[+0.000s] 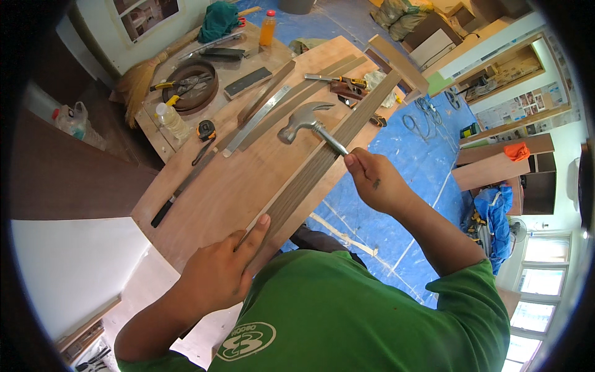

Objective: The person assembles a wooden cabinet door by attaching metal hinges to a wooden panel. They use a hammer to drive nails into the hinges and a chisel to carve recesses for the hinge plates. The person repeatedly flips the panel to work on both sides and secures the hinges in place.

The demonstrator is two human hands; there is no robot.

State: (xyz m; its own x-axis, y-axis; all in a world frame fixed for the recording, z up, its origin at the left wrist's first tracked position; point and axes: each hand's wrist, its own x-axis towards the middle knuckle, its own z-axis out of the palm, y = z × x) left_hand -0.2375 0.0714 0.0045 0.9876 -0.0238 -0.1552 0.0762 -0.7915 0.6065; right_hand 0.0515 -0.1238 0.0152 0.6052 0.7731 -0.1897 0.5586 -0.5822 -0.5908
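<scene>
In the head view, a claw hammer (pixel 310 126) is gripped by the right hand (pixel 375 180), whose fingers are closed tight around the lower end of the metal handle. The hammer's long axis runs from the hand up and to the left — the steel head lies at the far end, over the plywood board (pixel 229 186), its claw turned toward the upper right. Just under the handle, a long grey-brown laminate strip (pixel 322 158) is laid along the board's right edge; its length runs diagonally from the lower left, near the person's chest, to the upper right, where it meets a wooden block (pixel 400 62). The near end of the strip is pressed by the left hand (pixel 217 273), the fingers held together and the index finger stretched flat along it.

Further off, an orange bottle (pixel 268 28) with a red cap stands at the far edge of the bench, and a clear plastic bottle (pixel 171 121) lies near a yellow tape measure (pixel 206 130). A blue tarpaulin (pixel 396 180) is spread on the floor — a framed picture (pixel 145 15) is propped at the upper left.
</scene>
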